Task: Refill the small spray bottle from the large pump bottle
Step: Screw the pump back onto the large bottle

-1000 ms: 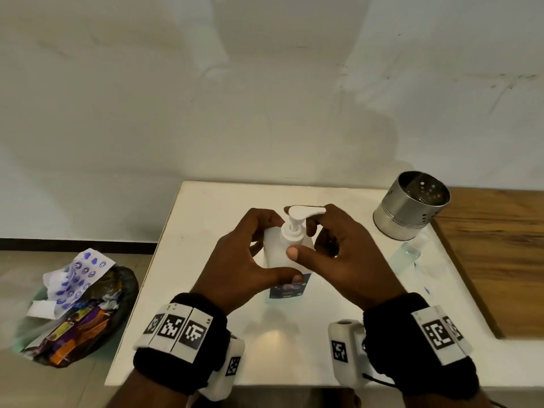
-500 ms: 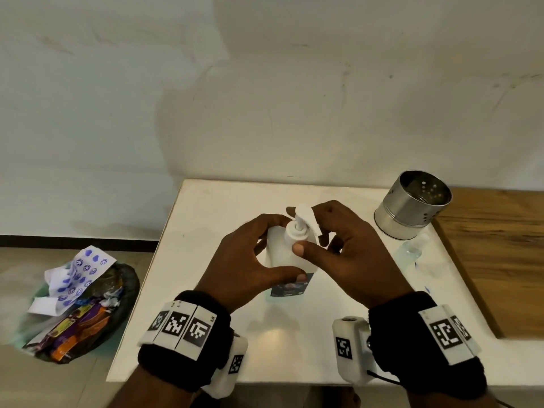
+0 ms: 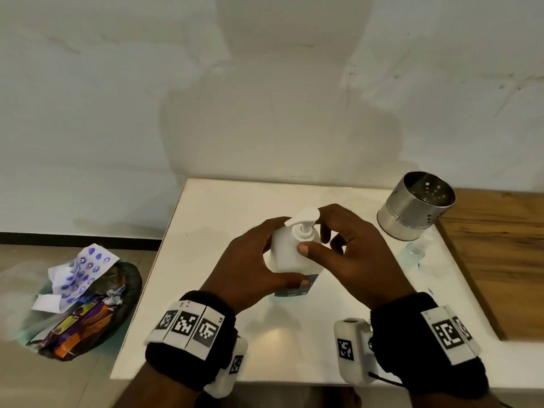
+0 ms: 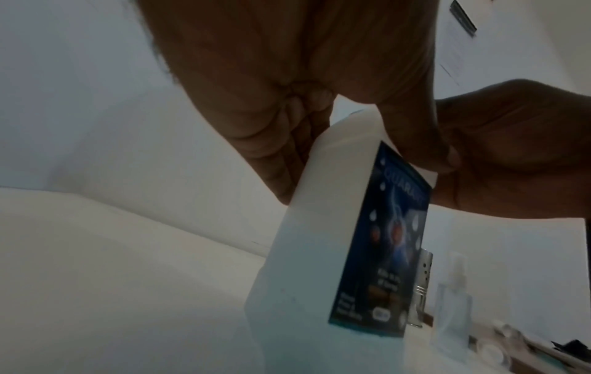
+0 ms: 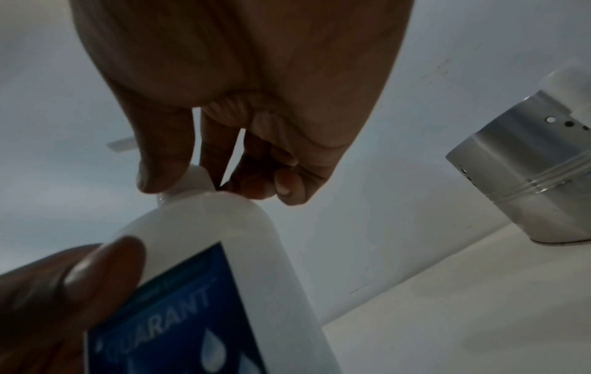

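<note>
A white pump bottle with a blue label stands on the white table. My left hand grips its body, thumb across the front. My right hand pinches the pump collar at the neck between thumb and fingers. The white pump head points left and away from me. The small clear spray bottle stands to the right, near the steel cup; it also shows as the spray bottle in the left wrist view.
A perforated steel cup stands at the table's back right, seen as the steel cup in the right wrist view. A wooden surface adjoins the table on the right. A full trash bag sits on the floor at left.
The pump head has turned from pointing right to pointing left, rotated by my right hand at the collar. My left hand keeps its hold on the bottle body.
</note>
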